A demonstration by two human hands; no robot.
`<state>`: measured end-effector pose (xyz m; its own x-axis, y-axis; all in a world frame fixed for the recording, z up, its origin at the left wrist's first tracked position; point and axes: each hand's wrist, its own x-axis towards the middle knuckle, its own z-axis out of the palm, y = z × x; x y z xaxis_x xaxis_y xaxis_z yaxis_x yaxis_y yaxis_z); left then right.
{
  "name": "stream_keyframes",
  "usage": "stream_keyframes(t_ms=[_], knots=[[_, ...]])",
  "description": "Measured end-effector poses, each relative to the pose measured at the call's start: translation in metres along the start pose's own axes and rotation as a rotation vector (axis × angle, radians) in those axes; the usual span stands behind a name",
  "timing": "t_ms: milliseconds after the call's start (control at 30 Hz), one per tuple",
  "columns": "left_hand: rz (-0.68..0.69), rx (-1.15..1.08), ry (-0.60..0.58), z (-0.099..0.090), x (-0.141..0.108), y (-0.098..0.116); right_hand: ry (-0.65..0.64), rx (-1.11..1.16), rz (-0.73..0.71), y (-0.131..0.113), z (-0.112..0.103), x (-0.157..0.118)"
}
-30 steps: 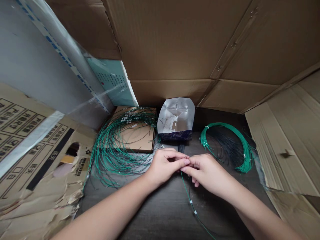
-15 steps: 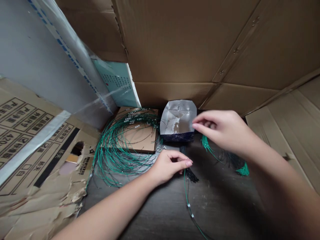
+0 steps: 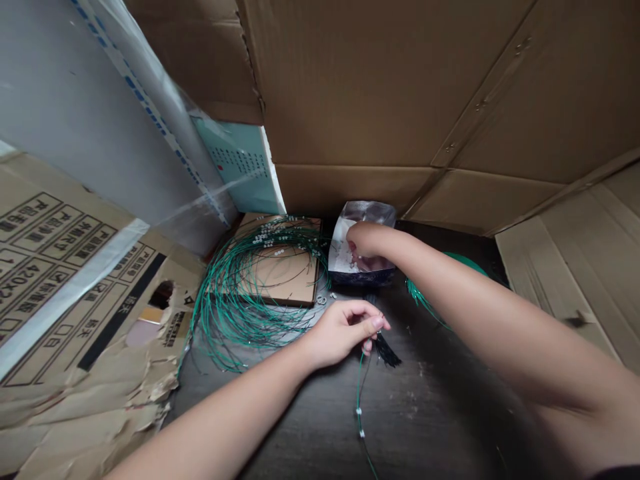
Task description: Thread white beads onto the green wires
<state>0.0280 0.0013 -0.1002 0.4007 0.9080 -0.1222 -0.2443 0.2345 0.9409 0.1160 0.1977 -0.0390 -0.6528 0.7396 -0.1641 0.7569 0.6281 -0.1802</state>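
Observation:
My left hand (image 3: 353, 331) is closed in a pinch on a green and black wire (image 3: 359, 381), which hangs down over the dark table. Two small white beads sit on that wire below the fingers. Inside a silver-lined bag (image 3: 373, 212) is my right hand (image 3: 367, 245), down among small white pieces (image 3: 341, 259); its fingertips are partly hidden, so their grip does not show. To the left, a large bundle of green and black wires (image 3: 225, 313) with many white beads lies over a flat cardboard box (image 3: 280, 280).
Black wire ends (image 3: 387, 352) lie just behind my left hand. More green wires (image 3: 417, 293) rest under my right forearm. Cardboard walls (image 3: 350, 87) stand behind and at both sides, with a torn printed carton (image 3: 125, 320) on the left. Small loose rings (image 3: 321, 301) lie near the bag.
My right hand has moved left from beside the bag into it. My left hand still pinches the wire, whose hanging part has swung slightly left.

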Motion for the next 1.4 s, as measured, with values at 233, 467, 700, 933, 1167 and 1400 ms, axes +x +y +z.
stream_keyframes(t_ms=[233,467,700,933,1167,1400], knots=[[-0.039,-0.044,-0.029,0.002,0.0,0.002,-0.125,-0.151,0.03,-0.011,-0.009,-0.005],[-0.084,-0.121,-0.054,0.003,0.001,-0.001,0.129,-0.094,-0.042,-0.005,-0.047,-0.054],[-0.039,-0.051,0.009,0.003,0.002,0.001,0.777,0.438,0.034,-0.009,0.012,-0.165],[0.029,0.043,0.107,0.001,0.003,0.001,0.934,0.628,0.013,-0.024,0.09,-0.188],[-0.037,0.116,0.102,0.002,0.001,-0.002,1.005,0.691,0.025,-0.031,0.103,-0.19],[0.055,0.231,0.134,0.004,-0.001,0.007,0.975,0.788,-0.028,-0.033,0.106,-0.191]])
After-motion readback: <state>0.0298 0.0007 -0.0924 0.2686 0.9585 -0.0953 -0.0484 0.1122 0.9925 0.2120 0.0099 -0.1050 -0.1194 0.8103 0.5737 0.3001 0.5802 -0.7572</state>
